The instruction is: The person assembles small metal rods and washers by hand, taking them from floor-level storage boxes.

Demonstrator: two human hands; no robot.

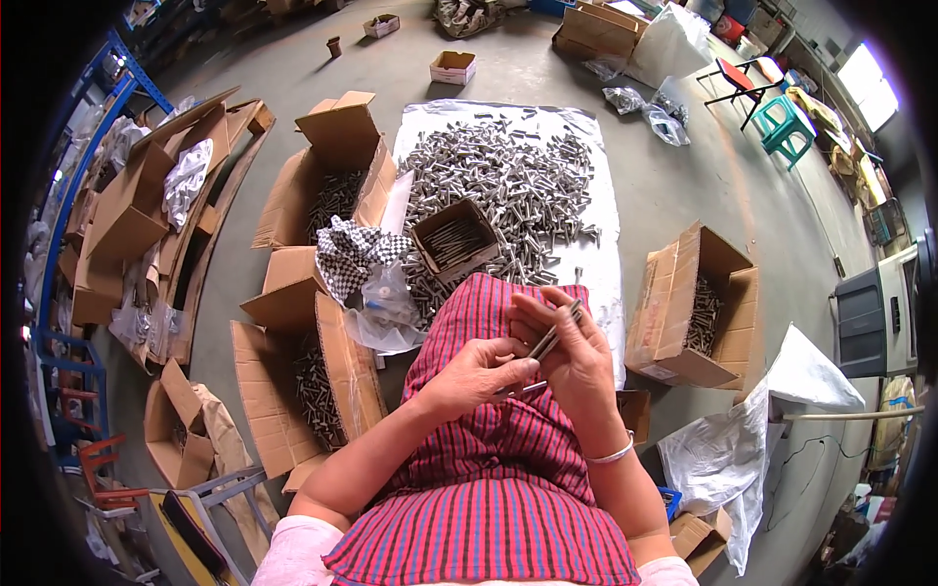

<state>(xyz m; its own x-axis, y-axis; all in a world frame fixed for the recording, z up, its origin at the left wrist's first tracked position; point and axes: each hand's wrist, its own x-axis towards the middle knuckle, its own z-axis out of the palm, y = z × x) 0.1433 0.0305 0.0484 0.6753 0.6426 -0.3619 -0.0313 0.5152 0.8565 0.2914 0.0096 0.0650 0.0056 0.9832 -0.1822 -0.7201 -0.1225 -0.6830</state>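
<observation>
Over the red striped cloth (489,439) on my lap, both hands come together around a few slim metal bolts (549,341). My left hand (469,379) is closed, its thumb and fingers pinching at their lower end. Another shiny metal piece (532,388) pokes out below those fingers. My right hand (578,366) wraps round the upper part, and its fingers partly hide the bolts' ends. Just beyond my knees, a small open carton (427,232) holds similar thin metal pieces. It rests on a wide heap of loose bolts (489,176) spread over a white sheet (604,293).
Open cardboard boxes of metal parts stand at the left (283,210), nearer left (249,371) and right (664,313). A checkered cloth (352,256) and a clear plastic bag (389,298) lie beside the heap. Farther right are a green stool (785,127) and a folding chair (738,80).
</observation>
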